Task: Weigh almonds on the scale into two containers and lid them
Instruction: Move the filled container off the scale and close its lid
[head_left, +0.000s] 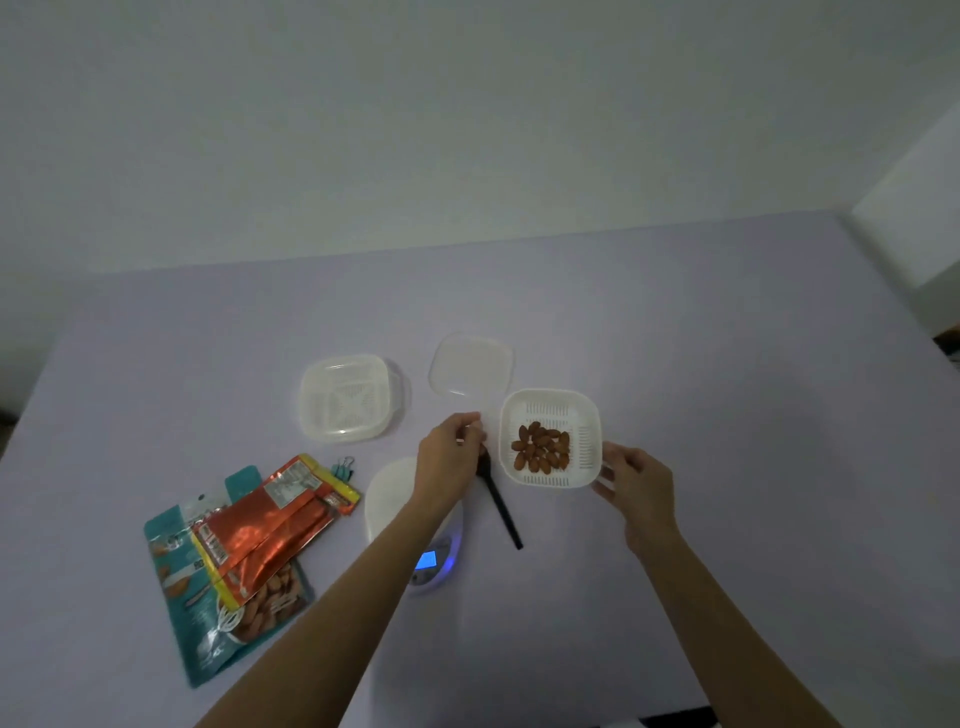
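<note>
A white slotted container (584, 452) holding several almonds (543, 449) sits on the table right of centre. My right hand (641, 493) grips its near right corner between thumb and fingers. My left hand (452, 457) pinches the near edge of a clear lid (470, 364) that lies just behind and left of the container. A second white container (345, 397) with its lid under it stands further left and holds nothing. The white scale (389, 499) with a lit blue display (428, 560) lies under my left forearm, its platform bare.
A black spoon (501, 506) lies between the scale and the almond container. Almond bags, one orange (260, 525) over one teal (202, 623), lie at the left with binder clips (344, 465) beside them. The lilac table (675, 338) meets a wall at the back.
</note>
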